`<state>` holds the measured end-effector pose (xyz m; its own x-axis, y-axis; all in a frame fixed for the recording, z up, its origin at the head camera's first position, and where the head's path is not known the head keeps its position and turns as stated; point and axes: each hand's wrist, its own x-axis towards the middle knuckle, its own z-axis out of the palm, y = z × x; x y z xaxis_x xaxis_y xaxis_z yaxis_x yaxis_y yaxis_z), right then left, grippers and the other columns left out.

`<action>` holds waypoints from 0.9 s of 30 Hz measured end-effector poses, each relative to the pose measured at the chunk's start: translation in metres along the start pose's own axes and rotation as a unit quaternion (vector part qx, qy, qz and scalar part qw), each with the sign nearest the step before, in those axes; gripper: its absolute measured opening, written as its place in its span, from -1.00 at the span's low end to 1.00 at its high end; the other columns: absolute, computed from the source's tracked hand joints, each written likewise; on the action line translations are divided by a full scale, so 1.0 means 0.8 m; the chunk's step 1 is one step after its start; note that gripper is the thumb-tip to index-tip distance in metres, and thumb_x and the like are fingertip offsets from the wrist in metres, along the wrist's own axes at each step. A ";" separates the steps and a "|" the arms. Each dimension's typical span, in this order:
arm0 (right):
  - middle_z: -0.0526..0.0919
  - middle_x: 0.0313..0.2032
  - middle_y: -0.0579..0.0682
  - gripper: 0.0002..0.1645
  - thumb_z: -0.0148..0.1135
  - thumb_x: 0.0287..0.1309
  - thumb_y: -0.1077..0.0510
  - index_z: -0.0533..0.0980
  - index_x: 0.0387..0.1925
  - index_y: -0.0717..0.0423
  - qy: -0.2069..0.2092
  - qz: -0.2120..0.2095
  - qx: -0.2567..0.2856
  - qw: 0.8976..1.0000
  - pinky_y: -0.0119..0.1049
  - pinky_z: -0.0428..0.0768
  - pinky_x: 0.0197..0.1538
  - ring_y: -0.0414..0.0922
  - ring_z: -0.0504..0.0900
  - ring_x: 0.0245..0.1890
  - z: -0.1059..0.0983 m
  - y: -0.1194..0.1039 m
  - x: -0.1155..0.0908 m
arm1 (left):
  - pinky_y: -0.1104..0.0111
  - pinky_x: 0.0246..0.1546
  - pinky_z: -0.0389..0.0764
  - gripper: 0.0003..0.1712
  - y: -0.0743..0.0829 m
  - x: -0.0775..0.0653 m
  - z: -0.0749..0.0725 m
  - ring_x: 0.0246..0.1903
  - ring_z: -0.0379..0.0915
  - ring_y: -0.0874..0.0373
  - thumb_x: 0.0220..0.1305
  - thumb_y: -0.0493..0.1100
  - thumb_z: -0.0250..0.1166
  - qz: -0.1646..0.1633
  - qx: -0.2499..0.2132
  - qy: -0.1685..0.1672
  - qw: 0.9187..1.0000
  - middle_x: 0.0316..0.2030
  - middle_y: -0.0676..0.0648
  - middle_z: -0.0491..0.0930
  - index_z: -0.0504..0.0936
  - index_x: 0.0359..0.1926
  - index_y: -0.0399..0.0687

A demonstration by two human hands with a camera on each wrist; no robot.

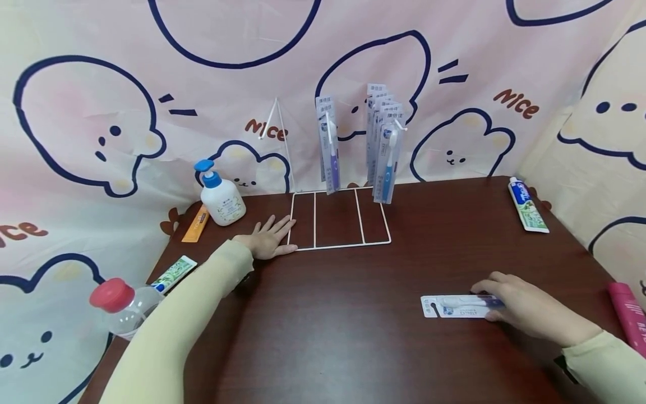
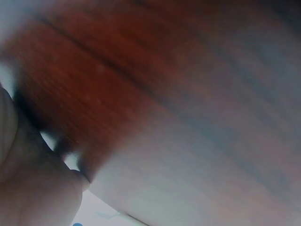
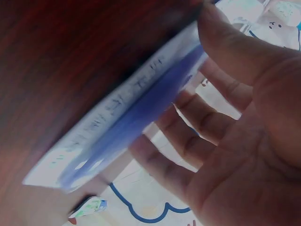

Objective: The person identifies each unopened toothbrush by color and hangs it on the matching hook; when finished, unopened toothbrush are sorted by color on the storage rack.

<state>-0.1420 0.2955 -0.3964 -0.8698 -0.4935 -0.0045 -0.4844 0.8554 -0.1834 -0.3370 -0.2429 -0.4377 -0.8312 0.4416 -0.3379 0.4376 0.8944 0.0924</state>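
My right hand (image 1: 525, 307) grips a packaged toothbrush (image 1: 454, 306) by one end, low over the right side of the table. In the right wrist view the thumb and fingers hold the long edges of the pack, and a purple handle (image 3: 141, 110) shows through the plastic. With fingers spread, my left hand (image 1: 267, 240) lies on the table at the left side of a white wire rack (image 1: 343, 245), fingertips right at its base wire. Packaged toothbrushes hang on two of the rack's hooks, a purple one (image 1: 334, 165) and a blue one (image 1: 387, 174) in front.
The rack's left hook (image 1: 269, 119) is bare. Left of it stand a pump bottle (image 1: 222, 199), an orange tube or box (image 1: 196, 225), a toothpaste tube (image 1: 174, 273) and a red-capped clear bottle (image 1: 113, 296). On the right lie another toothpaste tube (image 1: 527, 205) and a pink tube (image 1: 628, 314).
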 end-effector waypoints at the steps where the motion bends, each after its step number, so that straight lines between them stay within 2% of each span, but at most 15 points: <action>1: 0.47 -0.30 -0.21 -0.48 0.49 -0.24 0.01 0.55 -0.12 -0.09 -0.004 0.003 0.003 1.000 -0.17 0.49 -0.25 -0.22 0.43 -0.31 -0.001 -0.001 0.000 | -0.16 0.21 -0.28 0.04 0.000 0.000 0.000 0.35 -0.57 -0.12 0.03 0.63 -0.36 0.000 -0.001 0.001 1.000 0.41 0.11 -0.47 -0.38 0.42 0.31; 4: 0.42 -0.35 -0.25 -0.53 0.49 -0.24 0.01 0.53 -0.18 -0.16 -0.025 0.018 0.005 1.000 -0.24 0.47 -0.30 -0.25 0.40 -0.36 -0.003 -0.006 0.001 | -0.17 0.20 -0.28 0.03 0.001 -0.002 -0.001 0.35 -0.56 -0.12 0.05 0.61 -0.34 0.002 -0.006 0.003 1.000 0.41 0.11 -0.46 -0.36 0.42 0.31; 8: 0.41 -0.39 -0.32 -0.65 0.44 -0.15 0.07 0.48 -0.30 -0.22 -0.035 0.016 0.009 0.999 -0.33 0.45 -0.41 -0.33 0.38 -0.44 -0.004 -0.018 0.002 | -0.18 0.20 -0.28 0.01 0.001 -0.003 -0.001 0.35 -0.57 -0.13 0.07 0.59 -0.31 0.003 -0.013 0.006 1.000 0.41 0.10 -0.45 -0.35 0.43 0.30; 13: 0.39 -0.49 -0.41 -0.67 0.42 -0.11 0.11 0.41 -0.40 -0.26 0.021 -0.009 0.005 1.000 -0.39 0.36 -0.53 -0.40 0.33 -0.55 -0.013 -0.041 0.006 | -0.17 0.20 -0.28 0.00 0.002 -0.005 -0.001 0.36 -0.57 -0.11 0.10 0.58 -0.30 0.002 -0.011 0.007 1.000 0.41 0.11 -0.45 -0.35 0.43 0.29; 16: 0.39 -0.52 -0.39 -0.68 0.40 -0.08 0.10 0.41 -0.36 -0.23 0.065 -0.014 0.014 0.998 -0.41 0.34 -0.55 -0.39 0.33 -0.58 -0.026 -0.061 0.014 | -0.19 0.19 -0.27 0.00 0.003 -0.006 -0.003 0.35 -0.54 -0.16 0.11 0.56 -0.28 0.008 -0.011 0.012 1.000 0.42 0.07 -0.42 -0.32 0.44 0.25; 19: 0.48 -0.47 -0.32 -0.67 0.39 -0.04 0.07 0.41 -0.26 -0.15 0.095 -0.012 0.043 0.994 -0.41 0.38 -0.54 -0.38 0.38 -0.57 -0.041 -0.084 0.026 | -0.21 0.18 -0.25 0.01 0.004 -0.006 -0.002 0.35 -0.52 -0.18 0.12 0.56 -0.27 0.012 -0.010 0.015 1.000 0.42 0.05 -0.40 -0.30 0.44 0.22; 22: 0.59 -0.36 -0.17 -0.63 0.36 0.00 0.06 0.39 -0.18 -0.08 0.103 -0.005 0.102 0.989 -0.40 0.49 -0.51 -0.35 0.47 -0.52 -0.056 -0.107 0.044 | -0.20 0.19 -0.26 0.01 0.004 -0.004 0.001 0.35 -0.53 -0.16 0.09 0.58 -0.30 0.011 -0.009 0.014 1.000 0.42 0.07 -0.41 -0.32 0.44 0.24; 27: 0.62 -0.15 -0.01 -0.56 0.30 0.07 0.02 0.37 -0.02 -0.06 0.107 -0.011 0.215 0.971 -0.14 0.61 -0.37 -0.20 0.62 -0.35 -0.078 -0.147 0.091 | -0.19 0.19 -0.25 0.00 0.002 -0.002 0.004 0.36 -0.52 -0.13 0.10 0.58 -0.29 0.002 -0.006 0.017 1.000 0.42 0.09 -0.41 -0.31 0.44 0.26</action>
<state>-0.1541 0.1688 -0.3138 -0.8815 -0.4278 0.1998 -0.4589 0.6771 -0.5752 -0.3344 -0.2424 -0.4398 -0.8404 0.4475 -0.3058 0.4371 0.8932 0.1059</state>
